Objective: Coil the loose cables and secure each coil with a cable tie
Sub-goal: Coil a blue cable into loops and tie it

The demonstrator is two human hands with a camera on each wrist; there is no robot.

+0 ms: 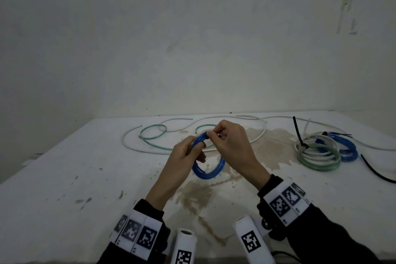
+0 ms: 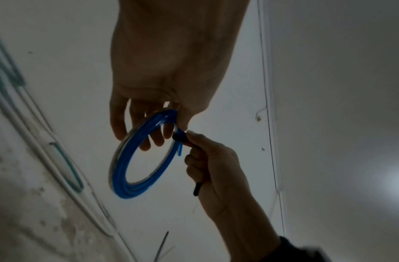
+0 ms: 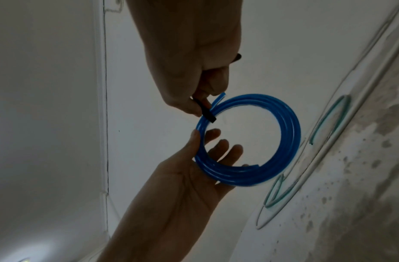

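A blue cable coil (image 1: 205,172) hangs above the table between both hands. My left hand (image 1: 199,152) holds its left side, thumb on the front and fingers reaching through behind. The left wrist view shows that hand (image 2: 169,131) at the top of the coil (image 2: 126,177). My right hand (image 1: 211,134) pinches a black cable tie (image 2: 181,138) at the coil's upper edge. In the right wrist view the right hand (image 3: 198,106) holds the tie (image 3: 207,113) against the coil (image 3: 290,134), and the tie's tail sticks out behind the hand.
Loose white cable (image 1: 132,146) and green cable (image 1: 153,130) lie at the back of the stained white table (image 1: 64,178). Tied coils, white-green (image 1: 319,156) and blue (image 1: 349,148), sit at the right with a spare black tie (image 1: 372,169). A wall rises behind.
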